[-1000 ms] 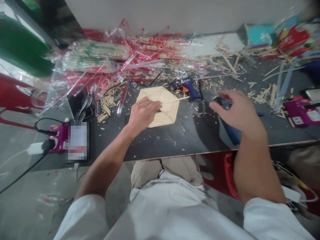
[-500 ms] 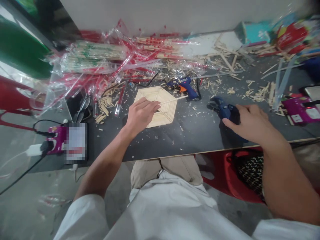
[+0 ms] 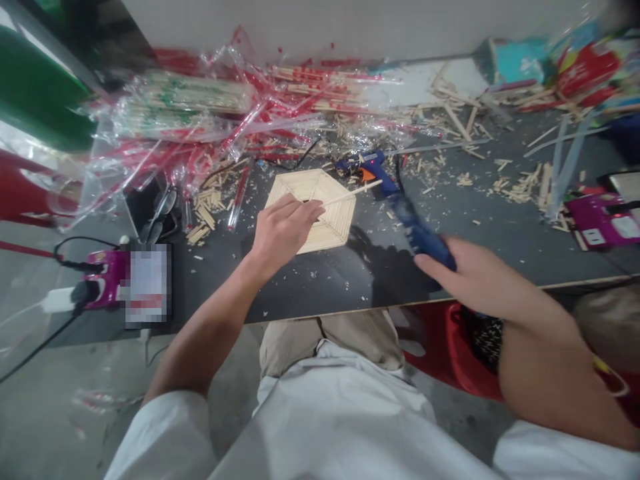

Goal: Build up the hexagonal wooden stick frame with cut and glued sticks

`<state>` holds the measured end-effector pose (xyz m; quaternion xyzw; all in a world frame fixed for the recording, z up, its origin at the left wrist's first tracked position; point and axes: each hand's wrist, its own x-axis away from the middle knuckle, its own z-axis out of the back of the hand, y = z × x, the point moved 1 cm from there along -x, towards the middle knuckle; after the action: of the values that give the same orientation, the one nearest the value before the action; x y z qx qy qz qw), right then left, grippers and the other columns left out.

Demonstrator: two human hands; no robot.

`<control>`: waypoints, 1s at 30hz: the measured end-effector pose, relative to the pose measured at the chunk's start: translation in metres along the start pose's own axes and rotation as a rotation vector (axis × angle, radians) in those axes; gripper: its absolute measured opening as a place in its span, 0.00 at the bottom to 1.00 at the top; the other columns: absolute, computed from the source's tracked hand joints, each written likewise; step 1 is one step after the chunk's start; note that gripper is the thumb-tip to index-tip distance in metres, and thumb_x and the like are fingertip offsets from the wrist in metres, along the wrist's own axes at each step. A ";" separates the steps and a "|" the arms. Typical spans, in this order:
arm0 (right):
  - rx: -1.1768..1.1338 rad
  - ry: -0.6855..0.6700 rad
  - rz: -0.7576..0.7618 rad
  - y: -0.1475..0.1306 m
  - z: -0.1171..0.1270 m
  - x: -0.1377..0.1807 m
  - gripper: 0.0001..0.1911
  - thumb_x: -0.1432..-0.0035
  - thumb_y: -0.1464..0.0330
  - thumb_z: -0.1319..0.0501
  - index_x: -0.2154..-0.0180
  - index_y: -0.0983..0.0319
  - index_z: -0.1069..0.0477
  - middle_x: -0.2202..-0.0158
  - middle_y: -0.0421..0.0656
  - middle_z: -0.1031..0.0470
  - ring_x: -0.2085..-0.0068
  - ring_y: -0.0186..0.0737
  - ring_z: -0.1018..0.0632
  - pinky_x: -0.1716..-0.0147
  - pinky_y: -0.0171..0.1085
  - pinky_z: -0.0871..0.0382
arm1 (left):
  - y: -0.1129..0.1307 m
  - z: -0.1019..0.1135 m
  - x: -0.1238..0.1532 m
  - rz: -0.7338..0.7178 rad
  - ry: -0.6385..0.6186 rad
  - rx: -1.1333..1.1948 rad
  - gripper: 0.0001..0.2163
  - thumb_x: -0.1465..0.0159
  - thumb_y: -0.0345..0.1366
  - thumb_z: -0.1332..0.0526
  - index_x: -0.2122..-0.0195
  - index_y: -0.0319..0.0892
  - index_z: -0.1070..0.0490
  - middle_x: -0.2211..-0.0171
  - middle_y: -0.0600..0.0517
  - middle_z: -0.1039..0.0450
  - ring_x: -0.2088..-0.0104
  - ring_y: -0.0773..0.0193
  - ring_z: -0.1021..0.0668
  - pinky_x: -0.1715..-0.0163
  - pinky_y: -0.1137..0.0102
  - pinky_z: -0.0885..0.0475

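My left hand (image 3: pixel 287 230) pinches a thin wooden chopstick (image 3: pixel 363 190), its free end pointing right. Beneath that hand, on the dark table, lies a hexagonal frame (image 3: pixel 333 233) built from rows of similar sticks with a gap at its centre. Part of the frame is hidden by my fingers. My right hand (image 3: pixel 480 273) is wrapped round blue-handled cutters (image 3: pixel 430 243), raised over the table and smeared by motion. Their jaws point up and left, toward the stick's end. A blue glue gun (image 3: pixel 373 167) with an orange trigger rests just behind the frame.
Plastic-wrapped chopstick bundles (image 3: pixel 200 93) pile up along the back. Cut stick pieces (image 3: pixel 213 200) litter the table. On the left are glasses (image 3: pixel 163 210), a purple power strip (image 3: pixel 103 277) and a phone (image 3: pixel 147 283). Another purple power strip (image 3: pixel 597 220) sits right. A red chair (image 3: pixel 463 353) stands below.
My right hand has lifted the cutters off the table and swung them left toward the stick. My left hand stays nearly in place, still pinching the chopstick.
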<state>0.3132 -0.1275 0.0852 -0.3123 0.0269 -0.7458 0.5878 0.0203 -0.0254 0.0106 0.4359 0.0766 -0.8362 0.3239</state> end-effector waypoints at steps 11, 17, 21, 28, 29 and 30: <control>-0.205 -0.167 0.273 -0.068 -0.032 -0.013 0.12 0.31 0.59 0.43 0.67 0.57 0.36 0.68 0.42 0.27 0.67 0.42 0.29 0.62 0.41 0.36 | 0.010 0.001 -0.001 -0.005 -0.010 0.016 0.09 0.22 0.35 0.38 0.58 0.42 0.20 0.69 0.53 0.16 0.70 0.66 0.20 0.67 0.69 0.25; -0.271 -0.111 0.276 -0.074 -0.042 -0.013 0.14 0.30 0.56 0.44 0.66 0.57 0.36 0.67 0.43 0.28 0.66 0.43 0.29 0.62 0.42 0.37 | 0.016 0.000 0.000 -0.018 -0.025 0.044 0.10 0.21 0.34 0.41 0.59 0.42 0.22 0.70 0.52 0.18 0.70 0.65 0.22 0.67 0.69 0.29; -0.284 -0.067 0.314 -0.074 -0.047 -0.013 0.14 0.31 0.55 0.44 0.66 0.57 0.36 0.65 0.45 0.26 0.64 0.45 0.27 0.62 0.42 0.36 | 0.016 0.000 0.001 0.022 -0.059 0.064 0.10 0.21 0.34 0.41 0.59 0.42 0.22 0.70 0.52 0.19 0.70 0.65 0.23 0.67 0.68 0.30; -0.276 0.036 0.361 -0.069 -0.055 -0.011 0.14 0.30 0.56 0.43 0.59 0.59 0.29 0.59 0.50 0.21 0.58 0.52 0.21 0.57 0.45 0.29 | 0.018 0.001 0.003 0.018 -0.089 -0.007 0.13 0.20 0.35 0.44 0.59 0.41 0.21 0.69 0.50 0.18 0.69 0.64 0.21 0.67 0.68 0.28; -0.273 0.043 0.369 -0.069 -0.056 -0.011 0.13 0.30 0.56 0.43 0.58 0.59 0.28 0.58 0.50 0.20 0.57 0.53 0.21 0.55 0.46 0.29 | 0.018 0.000 0.003 0.023 -0.095 -0.004 0.13 0.20 0.35 0.44 0.59 0.41 0.21 0.69 0.50 0.18 0.69 0.64 0.22 0.67 0.67 0.28; -0.271 0.044 0.374 -0.069 -0.056 -0.011 0.14 0.30 0.56 0.43 0.56 0.59 0.28 0.57 0.51 0.20 0.55 0.54 0.20 0.54 0.47 0.28 | 0.018 0.000 0.003 0.031 -0.102 0.003 0.13 0.20 0.35 0.44 0.59 0.41 0.22 0.69 0.50 0.18 0.69 0.64 0.22 0.67 0.67 0.29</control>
<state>0.2270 -0.1151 0.0635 -0.3614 0.1970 -0.6201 0.6679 0.0300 -0.0414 0.0111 0.3942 0.0518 -0.8524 0.3396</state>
